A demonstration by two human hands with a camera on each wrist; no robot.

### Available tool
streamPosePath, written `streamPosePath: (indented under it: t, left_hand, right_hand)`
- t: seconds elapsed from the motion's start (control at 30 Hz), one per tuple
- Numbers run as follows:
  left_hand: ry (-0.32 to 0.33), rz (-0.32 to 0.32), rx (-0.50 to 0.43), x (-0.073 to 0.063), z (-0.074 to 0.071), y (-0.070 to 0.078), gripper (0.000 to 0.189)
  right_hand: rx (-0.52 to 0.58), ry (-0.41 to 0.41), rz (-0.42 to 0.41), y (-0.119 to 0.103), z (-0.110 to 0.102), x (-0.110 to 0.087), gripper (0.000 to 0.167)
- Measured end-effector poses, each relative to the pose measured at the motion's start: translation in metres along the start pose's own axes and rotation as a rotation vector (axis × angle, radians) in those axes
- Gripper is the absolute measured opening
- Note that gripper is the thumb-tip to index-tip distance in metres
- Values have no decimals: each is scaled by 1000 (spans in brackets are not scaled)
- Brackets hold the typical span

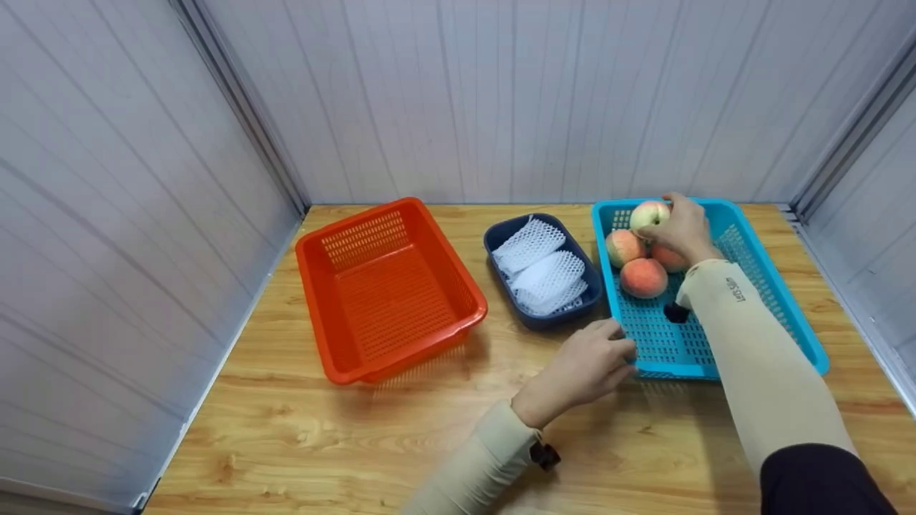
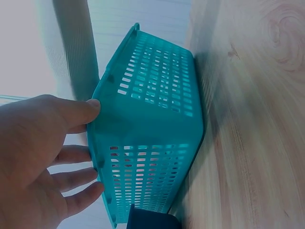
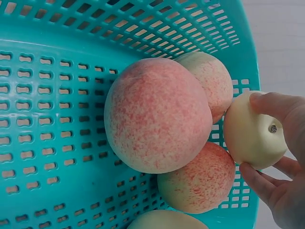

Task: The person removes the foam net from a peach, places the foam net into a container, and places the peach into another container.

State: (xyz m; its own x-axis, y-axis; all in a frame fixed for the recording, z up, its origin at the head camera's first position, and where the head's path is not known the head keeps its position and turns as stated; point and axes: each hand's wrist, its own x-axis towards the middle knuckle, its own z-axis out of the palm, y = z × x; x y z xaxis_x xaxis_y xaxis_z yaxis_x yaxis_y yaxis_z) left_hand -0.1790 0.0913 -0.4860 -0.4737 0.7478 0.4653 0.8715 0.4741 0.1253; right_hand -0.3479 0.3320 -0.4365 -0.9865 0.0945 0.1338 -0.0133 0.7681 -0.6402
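At the back of the turquoise basket (image 1: 676,350), my right hand (image 1: 683,229) grips a pale yellow peach (image 3: 255,131) between thumb and fingers. Several rosy peaches lie close by, including a large red one (image 3: 157,114) and a speckled one (image 3: 198,179). Part of the peach group is hidden under the right hand in the head view. My left hand (image 1: 583,361) holds the basket's near left corner, its thumb (image 2: 88,110) on the rim and the other fingers along the adjoining side.
Left of the basket stands a small navy tub (image 1: 537,320) holding white foam net sleeves (image 1: 547,275). Farther left, an orange-red basket (image 1: 401,307) rests on the wooden table (image 1: 300,436). Panelled walls (image 1: 458,100) close off the back and sides.
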Motion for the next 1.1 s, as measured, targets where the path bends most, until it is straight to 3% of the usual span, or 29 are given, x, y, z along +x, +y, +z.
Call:
streamPosePath:
  t: [0.47,0.67,0.9,1.1]
  left_hand:
    - [-26,-10,-57,-1,5,1,12]
    - [-23,-12,-48,1,3,0,13]
    - [-18,-41,-67,1,1,-4,16]
    - [-3,-46,-106,-3,1,-7,17]
  right_hand:
    - [-32,-1,3,5,1,-8,88]
    - [-67,40,1,0,-2,-6,89]
    - [-144,78,-103,-18,0,-3,65]
    - [-158,54,-225,-48,0,-19,43]
